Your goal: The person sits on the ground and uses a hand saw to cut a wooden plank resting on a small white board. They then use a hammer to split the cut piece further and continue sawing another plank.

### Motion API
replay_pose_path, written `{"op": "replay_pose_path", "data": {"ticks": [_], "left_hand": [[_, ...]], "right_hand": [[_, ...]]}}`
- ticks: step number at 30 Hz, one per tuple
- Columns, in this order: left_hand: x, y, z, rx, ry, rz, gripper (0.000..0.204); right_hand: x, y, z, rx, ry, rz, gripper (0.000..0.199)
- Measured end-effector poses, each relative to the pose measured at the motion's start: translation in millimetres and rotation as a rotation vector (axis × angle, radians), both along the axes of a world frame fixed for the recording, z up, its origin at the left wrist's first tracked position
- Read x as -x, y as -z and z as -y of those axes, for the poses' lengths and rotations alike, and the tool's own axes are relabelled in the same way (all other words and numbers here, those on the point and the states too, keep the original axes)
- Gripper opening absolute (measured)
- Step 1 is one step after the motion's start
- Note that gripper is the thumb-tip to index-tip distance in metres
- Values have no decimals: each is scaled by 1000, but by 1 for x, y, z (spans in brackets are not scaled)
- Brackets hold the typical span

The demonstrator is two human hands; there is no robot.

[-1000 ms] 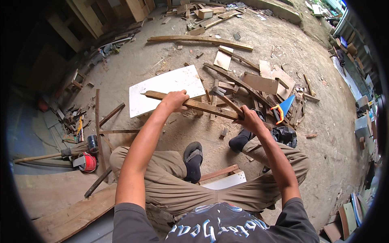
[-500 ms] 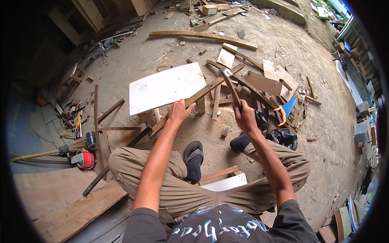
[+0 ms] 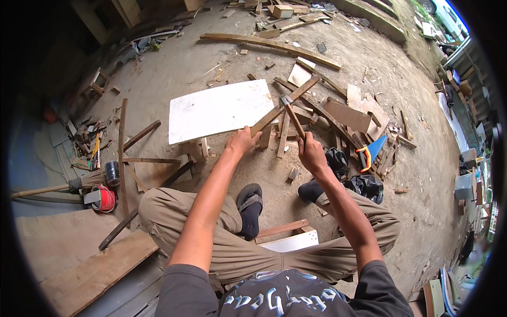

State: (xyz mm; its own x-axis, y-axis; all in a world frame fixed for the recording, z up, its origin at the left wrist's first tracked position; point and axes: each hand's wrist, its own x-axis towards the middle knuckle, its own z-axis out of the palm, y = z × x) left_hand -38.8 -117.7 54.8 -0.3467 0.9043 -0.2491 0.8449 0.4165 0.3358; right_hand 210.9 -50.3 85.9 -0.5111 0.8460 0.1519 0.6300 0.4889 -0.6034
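Hidden: lower end of wooden strip [image 3: 280, 108] covered by left hand [image 3: 240, 141]; far end runs up-right toward scrap pile [image 3: 348, 113].
Hidden 2: hammer handle's lower part inside right hand [image 3: 311, 153]; fingers on far side not visible.
Hard to tell: hammer head [image 3: 285, 100] small and dark, looks to be at or on the strip, contact unclear.
Cut off: torso and dark printed shirt [image 3: 280, 298] cropped at bottom edge; fisheye rim black all round.
Left grip: closed round near end of strip, thumb on top, strip angled up to the right above the ground.
Right grip: fist clamped on hammer [image 3: 293, 119] handle, handle tilted up-left, head raised near the strip's middle.
Strip location: in front of knees, crossing lower right corner of white board [image 3: 222, 111], just beside short offcuts.
White board: flat on dirt floor [image 3: 174, 68], left of strip, propped on small blocks.
Legs: khaki trousers [image 3: 174, 203], seated, knees spread; black sandal [image 3: 251, 201] between, dark-socked foot [image 3: 311, 189] to right.
Near right: black bag [image 3: 364, 185], saw with orange handle [image 3: 365, 157] just beyond.
Far left: red tape reel [image 3: 104, 198], dark can [image 3: 112, 171], broom end [image 3: 87, 180], well apart from hands.
Far: long curved plank [image 3: 269, 45] across the top.
Under seat: white panel edge [image 3: 290, 243] with wood strip on it.
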Motion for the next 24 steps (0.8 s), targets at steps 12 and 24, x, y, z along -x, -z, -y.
{"op": "replay_pose_path", "data": {"ticks": [12, 24], "left_hand": [[6, -2, 0, 74, -30, 130, 72], [1, -2, -5, 34, 24, 95, 62]], "right_hand": [[35, -70, 2, -310, -143, -233, 22], [5, -10, -16, -83, 27, -11, 18]]}}
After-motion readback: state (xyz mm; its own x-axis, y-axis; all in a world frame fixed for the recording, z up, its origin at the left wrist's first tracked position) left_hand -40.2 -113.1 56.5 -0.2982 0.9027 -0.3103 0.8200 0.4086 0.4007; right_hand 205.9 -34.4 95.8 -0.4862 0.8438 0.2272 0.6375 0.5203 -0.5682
